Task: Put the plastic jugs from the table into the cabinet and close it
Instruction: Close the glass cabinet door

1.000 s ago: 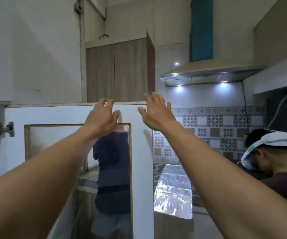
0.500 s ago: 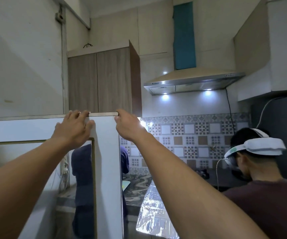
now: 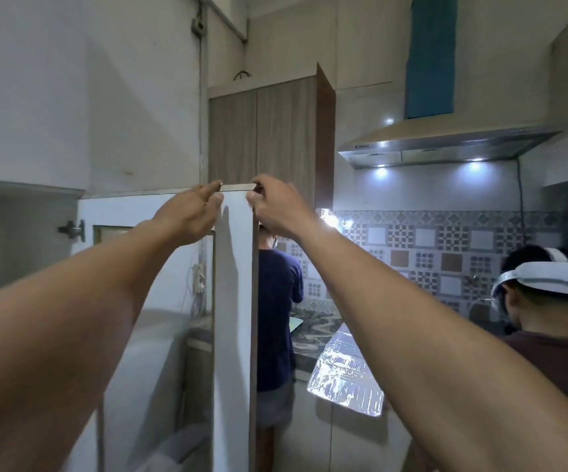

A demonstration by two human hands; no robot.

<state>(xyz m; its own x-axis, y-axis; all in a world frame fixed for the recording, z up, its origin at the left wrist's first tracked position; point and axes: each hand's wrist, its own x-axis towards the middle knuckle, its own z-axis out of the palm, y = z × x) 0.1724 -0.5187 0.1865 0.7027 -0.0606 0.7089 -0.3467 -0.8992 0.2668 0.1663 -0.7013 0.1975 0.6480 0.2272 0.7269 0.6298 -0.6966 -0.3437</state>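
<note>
A white cabinet door (image 3: 233,301) with a glass pane stands swung out in front of me, hinged at the left. My left hand (image 3: 190,212) rests on the door's top edge, fingers curled over it. At the top outer corner my right hand (image 3: 274,209) grips the same edge. No plastic jugs are in view, and what the cabinet holds cannot be seen.
A metal hinge (image 3: 71,229) sits on the cabinet wall at left. A person in a dark shirt (image 3: 277,301) stands behind the door. Another person with a white headset (image 3: 548,284) is at right. A foil-covered counter (image 3: 344,373), tiled wall and range hood (image 3: 446,148) lie ahead.
The door has swung so I see it more edge-on. Both hands stayed on its top edge and came closer together near the outer corner; the person behind it is now in view.
</note>
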